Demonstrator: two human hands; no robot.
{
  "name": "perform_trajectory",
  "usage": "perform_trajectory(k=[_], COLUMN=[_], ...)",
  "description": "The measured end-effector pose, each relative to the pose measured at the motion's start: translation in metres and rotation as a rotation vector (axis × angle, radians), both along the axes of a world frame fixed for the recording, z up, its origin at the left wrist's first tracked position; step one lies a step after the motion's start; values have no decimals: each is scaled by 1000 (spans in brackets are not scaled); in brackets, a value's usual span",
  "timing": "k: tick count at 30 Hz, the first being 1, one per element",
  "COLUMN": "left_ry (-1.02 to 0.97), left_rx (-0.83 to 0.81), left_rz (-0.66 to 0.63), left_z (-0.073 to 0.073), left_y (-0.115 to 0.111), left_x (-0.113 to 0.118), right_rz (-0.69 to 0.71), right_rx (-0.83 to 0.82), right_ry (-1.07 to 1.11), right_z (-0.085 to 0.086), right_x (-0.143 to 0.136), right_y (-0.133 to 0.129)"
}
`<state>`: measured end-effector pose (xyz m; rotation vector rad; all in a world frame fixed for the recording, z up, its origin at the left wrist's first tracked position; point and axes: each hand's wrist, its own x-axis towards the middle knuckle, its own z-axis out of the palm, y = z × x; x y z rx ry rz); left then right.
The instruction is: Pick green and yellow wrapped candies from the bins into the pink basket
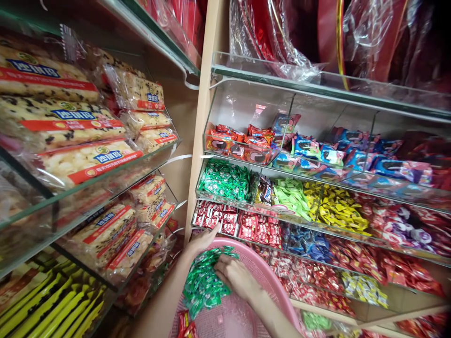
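A round pink plastic basket point(278, 286) is in front of me at the lower middle. My left hand point(203, 240) is at its far left rim, closed around the edge; some of its fingers are hidden. Inside the basket lies a heap of green-wrapped candies point(200, 286). My right hand point(230, 273) reaches into this heap, its fingers curled on the candies and partly hidden. Near the basket's lower left are a few red-wrapped packets point(186, 324). Beyond the basket, a shelf bin holds more of the same green candies point(225, 180).
Glass-fronted shelves rise ahead, with red packets point(214, 216), yellow-wrapped candies point(334, 206) and blue packets point(310, 145) in divided bins. To the left, glass shelves point(88, 188) carry wrapped puffed-grain bars point(77, 115). A wooden upright point(200, 117) stands between both units.
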<state>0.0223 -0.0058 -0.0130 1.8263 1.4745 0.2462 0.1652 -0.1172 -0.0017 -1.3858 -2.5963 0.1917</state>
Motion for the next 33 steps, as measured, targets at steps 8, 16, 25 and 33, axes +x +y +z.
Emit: perform_trajectory(k=[8, 16, 25, 33], left_ry=[99, 164, 185, 286], left_rx=[73, 86, 153, 168], left_rz=[-6, 54, 21, 16], left_z=[-4, -13, -13, -19], left_y=[-22, -35, -11, 3], left_x=[27, 38, 42, 39], right_rz=[14, 26, -15, -22], right_rx=[-13, -47, -42, -59], right_ry=[102, 215, 288, 359], right_z=[3, 0, 5, -1], right_x=[26, 40, 46, 35], right_y=[-17, -24, -3, 13])
